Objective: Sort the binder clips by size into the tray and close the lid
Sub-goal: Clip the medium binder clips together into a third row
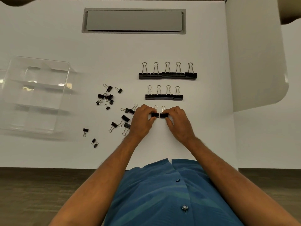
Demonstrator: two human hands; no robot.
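Left hand (143,119) pinches a mid-sized black metal binder clip (155,114) between thumb and curled fingers; right hand (176,119) pinches a matching second clip (164,115) the same way. The two clips stand side by side between the fingertips, nearly touching, wire loops pointing away from the person; looks like the start of a third row.

Just beyond the fingers: row of four larger black clips (164,96), bodies butted edge to edge. Farther out: row of five largest clips (168,75), same arrangement. All have matte black folded-steel bodies and shiny silver wire handles.

Left of the left hand: loose scatter of small and mid-sized clips (114,111), unsorted, lying at all angles.

Well left of that: clear rigid plastic tray (63,79) with divider walls, glossy; its compartments hold no clips that I can see.

Judgement: pre-sorting on the white tabletop (114,46) roughly half done. Remaining: loose clips, transfer to the tray, lid.
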